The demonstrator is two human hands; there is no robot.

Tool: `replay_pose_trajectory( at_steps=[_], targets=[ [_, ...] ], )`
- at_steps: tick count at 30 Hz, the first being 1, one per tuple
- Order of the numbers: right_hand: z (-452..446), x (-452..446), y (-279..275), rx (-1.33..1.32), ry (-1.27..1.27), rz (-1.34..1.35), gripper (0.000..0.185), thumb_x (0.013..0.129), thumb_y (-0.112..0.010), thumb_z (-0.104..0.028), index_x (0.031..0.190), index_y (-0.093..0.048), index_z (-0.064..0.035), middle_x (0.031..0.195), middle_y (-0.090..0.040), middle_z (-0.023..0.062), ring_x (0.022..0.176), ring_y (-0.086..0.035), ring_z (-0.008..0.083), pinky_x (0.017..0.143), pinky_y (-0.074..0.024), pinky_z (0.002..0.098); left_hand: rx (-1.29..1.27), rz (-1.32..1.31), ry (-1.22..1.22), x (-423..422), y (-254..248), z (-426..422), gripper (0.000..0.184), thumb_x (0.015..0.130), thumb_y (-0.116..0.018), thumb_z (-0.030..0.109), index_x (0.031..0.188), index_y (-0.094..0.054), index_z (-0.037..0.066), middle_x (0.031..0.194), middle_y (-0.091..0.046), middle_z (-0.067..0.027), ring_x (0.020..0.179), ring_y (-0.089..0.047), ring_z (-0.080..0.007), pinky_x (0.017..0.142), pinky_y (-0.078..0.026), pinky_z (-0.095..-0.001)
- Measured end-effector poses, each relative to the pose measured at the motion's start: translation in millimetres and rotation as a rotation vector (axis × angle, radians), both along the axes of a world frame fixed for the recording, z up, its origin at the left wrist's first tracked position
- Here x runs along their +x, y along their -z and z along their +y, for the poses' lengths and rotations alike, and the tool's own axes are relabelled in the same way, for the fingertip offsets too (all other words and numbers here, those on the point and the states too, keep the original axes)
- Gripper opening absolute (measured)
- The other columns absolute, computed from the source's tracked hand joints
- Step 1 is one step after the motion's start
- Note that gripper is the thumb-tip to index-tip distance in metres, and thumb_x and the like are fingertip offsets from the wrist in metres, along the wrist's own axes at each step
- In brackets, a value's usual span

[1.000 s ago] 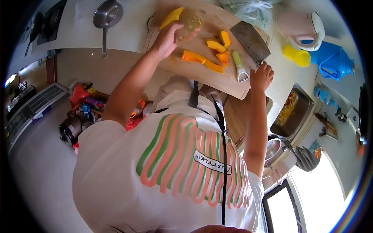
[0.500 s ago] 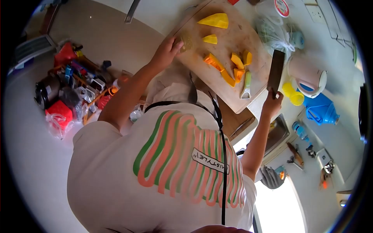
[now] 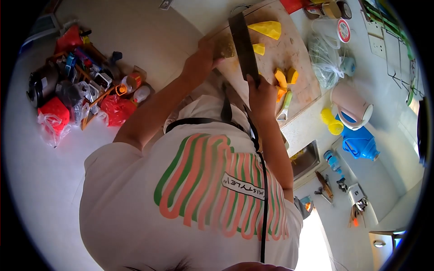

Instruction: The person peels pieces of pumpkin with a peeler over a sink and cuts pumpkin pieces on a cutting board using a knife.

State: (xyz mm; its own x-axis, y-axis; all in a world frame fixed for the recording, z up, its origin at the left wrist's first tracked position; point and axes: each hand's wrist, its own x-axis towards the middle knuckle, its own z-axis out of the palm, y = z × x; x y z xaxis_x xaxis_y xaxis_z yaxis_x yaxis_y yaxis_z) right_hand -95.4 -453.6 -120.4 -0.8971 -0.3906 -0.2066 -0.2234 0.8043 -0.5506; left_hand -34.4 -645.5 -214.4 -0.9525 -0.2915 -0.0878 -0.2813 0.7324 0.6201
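My left hand (image 3: 201,61) is closed on a mottled yellow-brown pumpkin chunk (image 3: 224,47) at the left edge of the wooden cutting board (image 3: 302,54). In my right hand (image 3: 262,97) is a cleaver (image 3: 244,43), gripped by its handle. Its dark blade crosses over the board just right of the chunk; whether they touch I cannot tell. Beyond the blade lie a yellow pumpkin wedge (image 3: 267,30) and a smaller yellow piece (image 3: 259,49), partly covered. Orange pumpkin pieces (image 3: 280,77) rest farther right, beside a green-handled peeler (image 3: 285,106). The blade and my right hand hide part of the board.
Right of the board stand a knotted plastic bag (image 3: 326,63), a pale kettle (image 3: 350,104), a yellow object (image 3: 332,122) and a blue jug (image 3: 360,143). A sink (image 3: 305,160) is nearer me. Bags and household items (image 3: 86,86) crowd the floor at left.
My right hand has brought the cleaver leftward from the board's right side to beside the pumpkin chunk. My left hand keeps its hold on the chunk. The view has shifted slightly.
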Motion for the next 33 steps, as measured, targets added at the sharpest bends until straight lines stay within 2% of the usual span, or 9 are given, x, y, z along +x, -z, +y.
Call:
replay_pose_trajectory(
  at_steps=[5, 8, 14, 21, 24, 26, 28, 29, 33],
  targets=[
    [-8.0, 11.7, -5.7, 0.006, 0.015, -0.067, 0.029, 0.089, -0.062, -0.024, 0.084, -0.064, 0.0041, 0.06, -0.056, 0.0231, 0.055, -0.056, 0.0388, 0.051, -0.043, 0.041, -0.15, -0.055, 0.045, 1.0, 1.5, 5.7, 0.058, 0.091, -0.055, 0.042, 0.127, -0.042, -0.001, 0.118, -0.048, -0.0225, 0.081, -0.064, -0.0325, 0.059, -0.055, -0.0371],
    [-9.2, 16.6, -15.3, 0.103, 0.004, -0.102, 0.029, 0.089, -0.061, -0.024, 0.082, -0.063, 0.0042, 0.061, -0.056, 0.0241, 0.058, -0.057, 0.0403, 0.052, -0.0434, 0.0429, -0.249, 0.037, 0.077, 4.8, 18.6, 3.1, 0.061, 0.09, -0.058, 0.041, 0.127, -0.037, -0.003, 0.113, -0.052, -0.0227, 0.062, -0.064, -0.0308, 0.05, -0.053, -0.0347],
    [-20.0, 6.1, -27.6, 0.223, -0.113, -0.167, 0.035, 0.09, -0.059, -0.025, 0.073, -0.06, 0.0067, 0.062, -0.056, 0.0266, 0.062, -0.058, 0.043, 0.055, -0.0446, 0.0467, -0.253, 0.201, 0.117, 1.7, 19.4, -2.3, 0.059, 0.088, -0.06, 0.041, 0.12, -0.041, -0.005, 0.112, -0.054, -0.0229, 0.06, -0.064, -0.0284, 0.046, -0.052, -0.0315],
    [-36.5, -13.2, -23.4, 0.275, -0.264, -0.155, 0.044, 0.09, -0.056, -0.029, 0.065, -0.059, 0.0072, 0.064, -0.058, 0.0272, 0.065, -0.058, 0.0448, 0.06, -0.0455, 0.0491, -0.336, 0.142, 0.172, -0.6, 27.3, -7.3, 0.061, 0.086, -0.061, 0.044, 0.117, -0.042, -0.005, 0.114, -0.053, -0.0242, 0.058, -0.063, -0.0278, 0.044, -0.051, -0.0315],
    [-29.9, -9.1, 2.7, 0.246, -0.179, -0.118, 0.044, 0.09, -0.057, -0.029, 0.064, -0.06, 0.0073, 0.065, -0.058, 0.0272, 0.067, -0.059, 0.0448, 0.061, -0.046, 0.0497, -0.301, 0.104, 0.166, -3.8, 18.9, -7.2, 0.058, 0.087, -0.059, 0.045, 0.114, -0.044, -0.004, 0.11, -0.054, -0.0229, 0.063, -0.063, -0.029, 0.047, -0.051, -0.0344],
    [-32.4, -12.3, 26.7, 0.236, -0.223, -0.049, 0.042, 0.088, -0.057, -0.028, 0.065, -0.061, 0.0076, 0.066, -0.059, 0.0275, 0.068, -0.06, 0.0445, 0.061, -0.0474, 0.0498, -0.22, 0.064, 0.143, -6.0, 8.6, -6.5, 0.053, 0.089, -0.054, 0.047, 0.106, -0.049, -0.003, 0.102, -0.054, -0.0198, 0.074, -0.062, -0.0312, 0.054, -0.053, -0.0398],
    [-34.6, -16.3, 53.7, 0.227, -0.254, -0.03, 0.042, 0.087, -0.058, -0.027, 0.064, -0.061, 0.0075, 0.067, -0.06, 0.0275, 0.068, -0.06, 0.0442, 0.061, -0.0484, 0.0499, -0.252, 0.026, 0.168, -3.4, 15.2, -6.2, 0.059, 0.088, -0.058, 0.046, 0.116, -0.042, -0.003, 0.11, -0.054, -0.0221, 0.063, -0.063, -0.029, 0.047, -0.051, -0.0353],
    [-39.4, -16.4, 58.1, 0.305, -0.261, -0.081, 0.03, 0.089, -0.053, -0.022, 0.076, -0.065, 0.0026, 0.077, -0.065, 0.0231, 0.073, -0.064, 0.0399, 0.067, -0.0522, 0.0453, -0.269, 0.006, 0.178, -1.3, 19.1, -6.5, 0.064, 0.087, -0.059, 0.046, 0.121, -0.039, -0.004, 0.113, -0.054, -0.0232, 0.058, -0.064, -0.0279, 0.044, -0.051, -0.033],
    [-40.6, -14.3, 55.7, 0.239, -0.134, -0.13, 0.025, 0.088, -0.052, -0.019, 0.081, -0.065, 0.0013, 0.078, -0.065, 0.0233, 0.075, -0.064, 0.0399, 0.068, -0.0523, 0.0466, -0.237, -0.037, 0.166, -3.1, 13.7, -8.8, 0.064, 0.085, -0.061, 0.048, 0.121, -0.041, -0.001, 0.105, -0.06, -0.019, 0.061, -0.065, -0.0276, 0.047, -0.051, -0.034]
  ],
)
